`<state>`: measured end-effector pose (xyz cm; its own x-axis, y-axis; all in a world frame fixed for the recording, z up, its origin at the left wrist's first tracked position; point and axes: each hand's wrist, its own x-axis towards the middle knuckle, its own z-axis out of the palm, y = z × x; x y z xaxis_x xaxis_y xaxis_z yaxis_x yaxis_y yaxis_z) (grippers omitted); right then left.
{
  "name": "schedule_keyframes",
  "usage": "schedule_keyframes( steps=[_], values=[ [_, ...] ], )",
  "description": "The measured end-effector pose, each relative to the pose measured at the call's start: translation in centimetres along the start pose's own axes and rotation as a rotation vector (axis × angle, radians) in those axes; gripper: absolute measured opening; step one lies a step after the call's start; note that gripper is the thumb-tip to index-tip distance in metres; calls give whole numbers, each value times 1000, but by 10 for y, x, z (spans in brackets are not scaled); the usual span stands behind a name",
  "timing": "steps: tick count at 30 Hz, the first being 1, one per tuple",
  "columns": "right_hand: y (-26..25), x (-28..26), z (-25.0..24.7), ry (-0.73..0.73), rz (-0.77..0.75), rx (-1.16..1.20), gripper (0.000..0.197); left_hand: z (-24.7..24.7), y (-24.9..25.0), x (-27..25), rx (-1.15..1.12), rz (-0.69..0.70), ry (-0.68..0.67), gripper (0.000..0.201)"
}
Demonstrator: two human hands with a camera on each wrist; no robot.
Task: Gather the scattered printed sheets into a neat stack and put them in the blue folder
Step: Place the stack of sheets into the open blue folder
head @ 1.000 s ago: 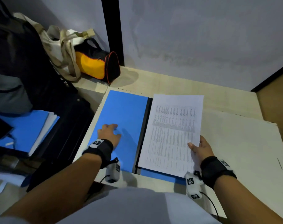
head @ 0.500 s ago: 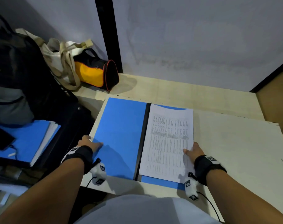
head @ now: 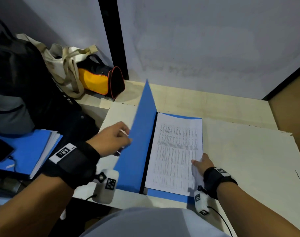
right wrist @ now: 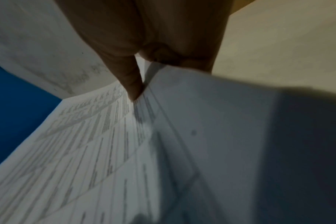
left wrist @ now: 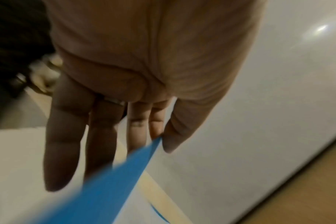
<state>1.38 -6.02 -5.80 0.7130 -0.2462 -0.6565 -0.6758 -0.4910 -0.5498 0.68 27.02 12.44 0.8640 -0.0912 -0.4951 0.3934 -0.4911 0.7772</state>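
The blue folder (head: pixel 139 134) lies open on the desk, its left cover lifted almost upright over the black spine. My left hand (head: pixel 115 139) pinches the cover's outer edge. In the left wrist view the thumb and forefinger (left wrist: pixel 160 136) meet on the blue cover (left wrist: pixel 113 181) and the other fingers hang straight. The stack of printed sheets (head: pixel 176 151) lies on the folder's right half. My right hand (head: pixel 201 163) holds the stack's right edge. Its thumb (right wrist: pixel 132 84) presses on the top sheet (right wrist: pixel 86 144) and its fingers curl under the edge.
A large white board (head: pixel 248 159) covers the wooden desk (head: pixel 197 100) under and right of the folder. A yellow and black pouch (head: pixel 98 81), a cloth tote (head: pixel 60 65) and a black backpack (head: pixel 17 74) crowd the left. Another blue folder (head: pixel 29 151) carries a phone (head: pixel 0 149).
My left hand slid from the flat cover to its outer edge and swung the cover up toward the sheets. The stack settled squarely onto the folder's right half under my right hand.
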Motion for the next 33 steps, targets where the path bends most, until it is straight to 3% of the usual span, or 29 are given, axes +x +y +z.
schedule_keyframes(
  steps=[4, 7, 10, 13, 14, 17, 19, 27, 33],
  values=[
    [-3, -8, -4, -26, 9, -1, 52, 46, 27, 0, 103, 112, -332, 26],
    [-1, -9, -11, -75, 52, 95, 68, 77, 15, 30, 240, 105, -432, 33],
    [4, -10, -22, -134, 167, 373, 89, 93, -22, 61, 389, -56, -307, 44],
    [20, -1, -35, -189, 164, 310, 125, 107, -64, 80, 500, -249, -145, 64],
    [25, 1, -39, -212, 132, 305, 121, 112, -74, 83, 486, -278, -118, 68],
    [24, -5, -43, -302, 116, 252, 66, 131, -89, 87, 307, -286, -94, 63],
    [25, -1, -41, -288, 50, 142, 48, 140, -94, 90, 246, -271, -71, 59],
    [8, 3, -9, -244, -142, -76, 52, 128, -100, 94, 227, -298, 24, 52],
    [-52, -13, 52, -348, -187, -39, 51, 64, -112, 93, 202, -417, 260, 52]
  ],
)
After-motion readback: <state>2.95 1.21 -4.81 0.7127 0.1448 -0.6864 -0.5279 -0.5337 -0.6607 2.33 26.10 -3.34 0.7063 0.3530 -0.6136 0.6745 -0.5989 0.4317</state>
